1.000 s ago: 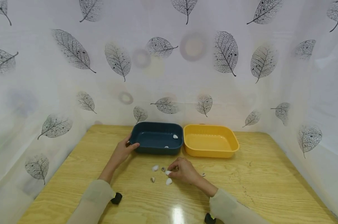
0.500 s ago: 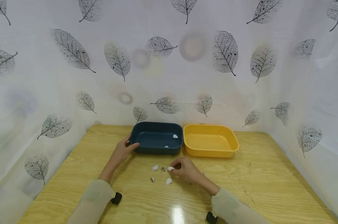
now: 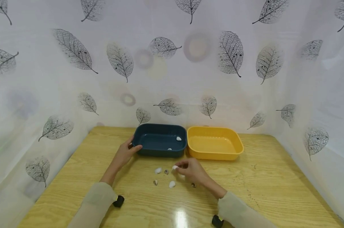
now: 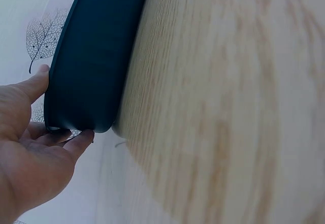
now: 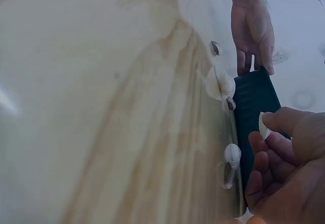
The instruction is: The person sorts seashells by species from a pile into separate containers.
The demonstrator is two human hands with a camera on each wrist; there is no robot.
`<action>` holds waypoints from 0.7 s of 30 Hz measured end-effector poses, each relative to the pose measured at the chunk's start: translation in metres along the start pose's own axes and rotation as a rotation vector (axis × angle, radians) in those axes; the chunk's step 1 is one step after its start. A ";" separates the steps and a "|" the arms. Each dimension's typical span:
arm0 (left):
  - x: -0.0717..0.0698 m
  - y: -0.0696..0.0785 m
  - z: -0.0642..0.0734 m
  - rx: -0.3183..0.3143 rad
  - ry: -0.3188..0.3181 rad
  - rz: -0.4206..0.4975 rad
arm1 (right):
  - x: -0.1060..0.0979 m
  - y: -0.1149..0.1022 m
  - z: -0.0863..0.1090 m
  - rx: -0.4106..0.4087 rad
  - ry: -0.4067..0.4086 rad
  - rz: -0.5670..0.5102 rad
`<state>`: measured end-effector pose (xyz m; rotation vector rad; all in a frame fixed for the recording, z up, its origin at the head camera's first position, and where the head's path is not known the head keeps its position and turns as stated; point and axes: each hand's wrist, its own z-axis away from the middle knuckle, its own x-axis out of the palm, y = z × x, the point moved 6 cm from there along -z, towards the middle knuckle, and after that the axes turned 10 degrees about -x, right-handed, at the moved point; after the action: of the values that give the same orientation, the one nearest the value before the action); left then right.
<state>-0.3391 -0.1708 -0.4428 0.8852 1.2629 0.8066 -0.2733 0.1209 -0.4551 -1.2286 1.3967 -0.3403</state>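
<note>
My left hand (image 3: 124, 155) holds the left end of a dark blue plastic basin (image 3: 157, 153). In the left wrist view its thumb lies at the rim and the other fingers reach round the end wall. My right hand (image 3: 195, 172) pinches a white seashell (image 3: 175, 167) between thumb and fingertips, raised over the table in front of the basin. Two white shells lie inside the basin. Left of my right hand, a white seashell (image 3: 158, 170), another white seashell (image 3: 172, 184) and small brownish shells (image 3: 166, 172) are on the wood.
A yellow basin (image 3: 213, 156) stands against the right side of the blue one. One small dark shell (image 3: 193, 185) lies below my right wrist. Behind the wooden table (image 3: 274, 177) hangs a leaf-print curtain (image 3: 172, 79).
My right hand has lifted the white seashell off the table and moved slightly up and right. The small dark shell under the wrist has come into view. The left hand stays in place.
</note>
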 end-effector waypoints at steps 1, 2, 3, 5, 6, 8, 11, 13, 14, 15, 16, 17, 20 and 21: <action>0.000 0.000 0.000 0.004 -0.002 -0.004 | -0.001 -0.001 0.000 0.005 -0.001 0.003; 0.000 0.000 0.000 0.006 -0.001 -0.009 | -0.003 -0.003 -0.001 0.002 0.001 0.003; 0.000 0.000 0.000 0.007 -0.001 -0.013 | -0.004 -0.005 -0.001 0.002 0.003 0.000; -0.001 -0.001 -0.001 0.008 -0.004 -0.012 | -0.007 -0.009 -0.003 -0.008 0.008 -0.004; -0.001 -0.001 -0.001 0.007 -0.005 -0.011 | -0.008 -0.011 -0.005 -0.016 0.009 -0.003; -0.001 -0.002 -0.001 0.003 -0.009 0.000 | -0.010 -0.015 -0.008 -0.034 0.014 0.004; 0.000 -0.003 -0.002 -0.005 -0.016 0.018 | -0.015 -0.022 -0.014 -0.060 0.027 0.019; 0.000 -0.003 -0.002 -0.006 -0.020 0.025 | -0.019 -0.027 -0.018 -0.073 0.040 0.020; 0.000 -0.003 -0.001 -0.006 -0.021 0.027 | -0.022 -0.029 -0.020 -0.079 0.047 0.016; 0.000 -0.003 -0.001 -0.005 -0.023 0.027 | -0.024 -0.032 -0.023 -0.086 0.055 0.012; 0.000 -0.002 -0.001 -0.003 -0.021 0.030 | -0.027 -0.034 -0.025 -0.095 0.062 0.008; 0.000 -0.001 0.000 -0.002 -0.020 0.029 | -0.029 -0.036 -0.027 -0.102 0.067 0.006; 0.000 0.001 0.002 -0.002 -0.017 0.025 | -0.037 -0.039 -0.034 -0.099 0.081 0.000; 0.000 0.001 0.001 -0.001 -0.015 0.020 | -0.039 -0.039 -0.036 -0.092 0.087 0.004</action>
<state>-0.3378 -0.1706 -0.4417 0.9034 1.2419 0.8147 -0.2958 0.1204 -0.3927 -1.2993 1.5035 -0.3336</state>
